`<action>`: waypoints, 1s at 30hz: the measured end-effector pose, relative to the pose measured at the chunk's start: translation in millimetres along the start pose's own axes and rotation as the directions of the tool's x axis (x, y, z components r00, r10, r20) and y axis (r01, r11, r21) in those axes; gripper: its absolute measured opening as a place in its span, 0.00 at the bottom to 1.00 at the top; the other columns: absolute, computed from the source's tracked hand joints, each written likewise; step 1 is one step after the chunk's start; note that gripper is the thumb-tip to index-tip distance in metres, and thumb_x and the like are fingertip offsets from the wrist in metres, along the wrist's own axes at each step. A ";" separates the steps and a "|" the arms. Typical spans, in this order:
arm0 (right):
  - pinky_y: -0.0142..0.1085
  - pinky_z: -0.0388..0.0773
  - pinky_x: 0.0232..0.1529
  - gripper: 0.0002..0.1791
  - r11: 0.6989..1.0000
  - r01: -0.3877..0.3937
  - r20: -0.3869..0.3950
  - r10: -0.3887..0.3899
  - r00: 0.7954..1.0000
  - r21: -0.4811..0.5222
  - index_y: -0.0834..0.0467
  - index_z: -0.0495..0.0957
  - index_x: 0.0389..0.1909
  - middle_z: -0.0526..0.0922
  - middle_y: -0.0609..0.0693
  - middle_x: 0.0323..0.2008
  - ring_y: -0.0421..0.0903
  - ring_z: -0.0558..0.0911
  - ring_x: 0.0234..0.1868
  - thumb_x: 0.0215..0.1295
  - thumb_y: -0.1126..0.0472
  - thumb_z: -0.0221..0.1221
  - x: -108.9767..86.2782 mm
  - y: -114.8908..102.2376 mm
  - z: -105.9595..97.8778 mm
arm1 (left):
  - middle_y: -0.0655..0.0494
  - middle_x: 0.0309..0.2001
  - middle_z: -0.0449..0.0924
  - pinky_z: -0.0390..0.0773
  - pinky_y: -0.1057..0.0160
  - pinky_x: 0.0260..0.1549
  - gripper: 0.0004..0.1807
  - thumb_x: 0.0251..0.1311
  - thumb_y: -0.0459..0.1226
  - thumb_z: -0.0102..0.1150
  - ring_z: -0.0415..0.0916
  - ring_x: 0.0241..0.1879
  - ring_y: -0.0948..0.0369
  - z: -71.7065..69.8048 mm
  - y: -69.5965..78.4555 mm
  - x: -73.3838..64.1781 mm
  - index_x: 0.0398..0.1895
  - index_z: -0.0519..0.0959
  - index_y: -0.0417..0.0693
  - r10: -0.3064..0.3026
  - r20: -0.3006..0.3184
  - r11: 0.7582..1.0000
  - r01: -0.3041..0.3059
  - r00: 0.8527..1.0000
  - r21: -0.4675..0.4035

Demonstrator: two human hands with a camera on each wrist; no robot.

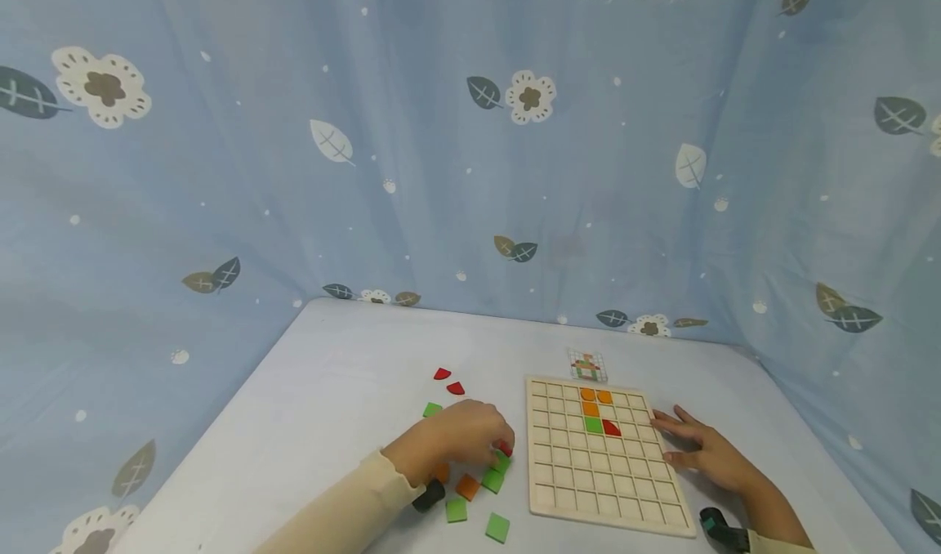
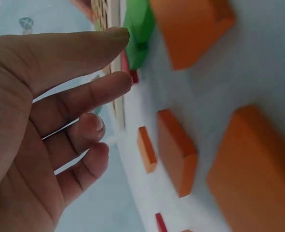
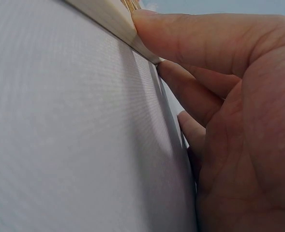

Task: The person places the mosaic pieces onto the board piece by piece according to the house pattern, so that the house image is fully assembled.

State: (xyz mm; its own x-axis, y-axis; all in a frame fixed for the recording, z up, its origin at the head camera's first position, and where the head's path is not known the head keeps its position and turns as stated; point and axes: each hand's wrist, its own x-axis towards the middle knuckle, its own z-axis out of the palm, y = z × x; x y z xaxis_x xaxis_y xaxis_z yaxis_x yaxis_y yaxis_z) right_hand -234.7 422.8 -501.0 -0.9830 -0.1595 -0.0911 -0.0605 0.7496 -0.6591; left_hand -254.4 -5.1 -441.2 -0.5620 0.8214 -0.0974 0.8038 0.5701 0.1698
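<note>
My left hand (image 1: 470, 433) reaches down among loose tiles left of the wooden grid board (image 1: 610, 517). Its fingertips are at a red tile (image 1: 505, 448) beside green tiles (image 1: 493, 480). In the left wrist view, the thumb and index finger (image 2: 103, 92) stand apart near a green tile (image 2: 139, 29) and a red one (image 2: 134, 76). My right hand (image 1: 709, 453) touches the board's right edge, its thumb (image 3: 181, 36) against the rim. Set in the grid are orange tiles (image 1: 590, 408), a green square (image 1: 593, 425) and a red quarter-round tile (image 1: 611, 428).
A pattern card (image 1: 587, 365) lies behind the board. Two red quarter-round tiles (image 1: 448, 381) lie farther back on the left. Orange tiles (image 1: 467, 487) and green squares (image 1: 497, 527) are scattered near the left wrist on the white table (image 1: 309, 423). A patterned blue curtain (image 1: 441, 170) surrounds it.
</note>
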 end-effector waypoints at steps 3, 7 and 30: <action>0.73 0.39 0.58 0.39 1.000 -0.005 -0.001 0.005 1.000 0.008 0.60 0.75 0.62 0.58 0.65 0.70 0.71 0.42 0.71 0.47 0.50 0.71 -0.3 1.2 0.3 | 0.76 0.31 0.77 0.71 0.71 0.34 0.08 0.54 0.41 0.70 0.69 0.30 0.73 3.9 0.8 0.6 0.35 0.85 0.67 0.022 -0.013 0.999 -0.022 1.000 0.032; 0.73 0.38 0.58 0.39 1.000 -0.009 -0.003 0.009 1.000 0.019 0.61 0.75 0.62 0.59 0.65 0.70 0.71 0.41 0.71 0.47 0.50 0.71 -0.7 1.5 0.5 | 0.76 0.30 0.77 0.71 0.71 0.32 0.06 0.54 0.42 0.71 0.68 0.29 0.73 5.2 3.0 0.7 0.34 0.85 0.66 0.032 -0.019 0.998 -0.031 0.999 0.056; 0.74 0.40 0.56 0.38 0.998 0.042 0.005 -0.043 0.999 0.046 0.63 0.74 0.62 0.57 0.68 0.70 0.73 0.41 0.70 0.50 0.51 0.70 -1.6 0.3 -2.1 | 0.72 0.25 0.71 0.68 0.70 0.28 0.05 0.49 0.43 0.72 0.66 0.26 0.69 5.4 12.1 2.5 0.29 0.84 0.62 0.009 0.040 0.998 -0.011 0.999 0.058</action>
State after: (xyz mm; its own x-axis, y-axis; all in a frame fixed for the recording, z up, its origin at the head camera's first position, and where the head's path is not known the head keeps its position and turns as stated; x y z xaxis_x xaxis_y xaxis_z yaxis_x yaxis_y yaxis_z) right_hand -233.5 424.6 -499.5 -0.9787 -0.1944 -0.0664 -0.0942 0.7116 -0.6962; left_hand -245.0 3.9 -444.7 -0.5468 0.8263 -0.1353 0.8199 0.5612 0.1135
